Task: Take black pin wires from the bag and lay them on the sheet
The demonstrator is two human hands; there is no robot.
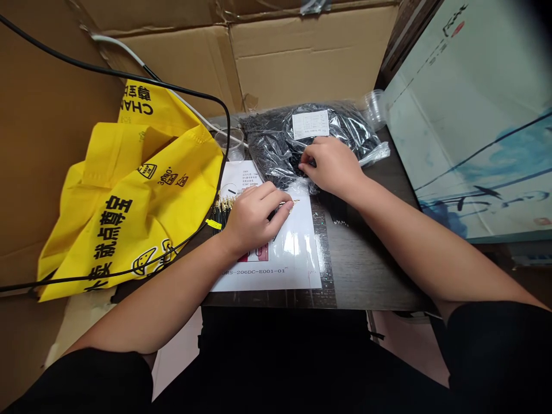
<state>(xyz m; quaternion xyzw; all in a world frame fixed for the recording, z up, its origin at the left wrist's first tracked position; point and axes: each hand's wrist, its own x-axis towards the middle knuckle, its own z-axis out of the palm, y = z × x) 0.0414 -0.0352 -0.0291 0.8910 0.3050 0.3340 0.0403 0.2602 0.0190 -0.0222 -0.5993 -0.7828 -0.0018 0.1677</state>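
Observation:
My left hand [254, 218] rests on a laminated printed sheet [293, 259], with its fingers pinched around a thin black wire [280, 213] that has a gold metal tip. Beside that hand lies a bundle of gold-tipped black wires [222, 210], marked with a yellow tag. My right hand [332, 164] pinches the edge of a clear plastic bag of thin black wires [276, 144]. A white label [310, 123] sits on the bag, just beyond my right fingers.
The sheet and bag lie on a dark wood table [366, 259]. A yellow printed fabric bag [129, 195] lies to the left, under a black cable [172, 80]. Clear plastic cups [230, 144] stand nearby, with cardboard behind and a large printed panel [470, 126] on the right.

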